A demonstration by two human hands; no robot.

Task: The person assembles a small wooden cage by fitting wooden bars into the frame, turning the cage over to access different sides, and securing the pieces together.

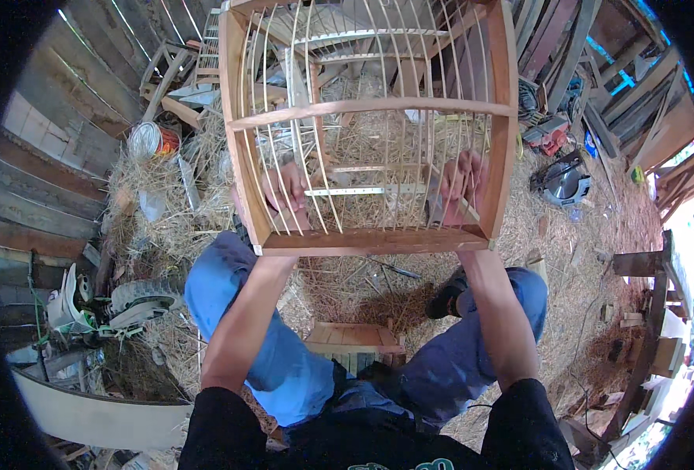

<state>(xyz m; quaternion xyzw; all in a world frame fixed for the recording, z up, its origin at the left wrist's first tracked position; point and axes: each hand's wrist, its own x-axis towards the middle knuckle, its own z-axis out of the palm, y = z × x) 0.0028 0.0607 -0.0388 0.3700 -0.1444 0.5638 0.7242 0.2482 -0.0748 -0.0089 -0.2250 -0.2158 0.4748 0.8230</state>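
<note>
A wooden birdcage with thin, slightly bowed rods is held up in front of me, over my knees. My forearms pass beneath its near beam, and both hands show through the rods. My left hand is closed at the left side of the cage, fingers curled; part of its grip lies behind the rods. On the right, my right hand is likewise closed round the cage near its side frame. Between the hands runs a pale strip with small holes. A curved crossbar spans the upper part.
Straw and shavings cover the floor. A circular saw lies at the right, below stacked planks. At the left are a can and a motorbike. A slender dark tool lies beyond a low wooden seat.
</note>
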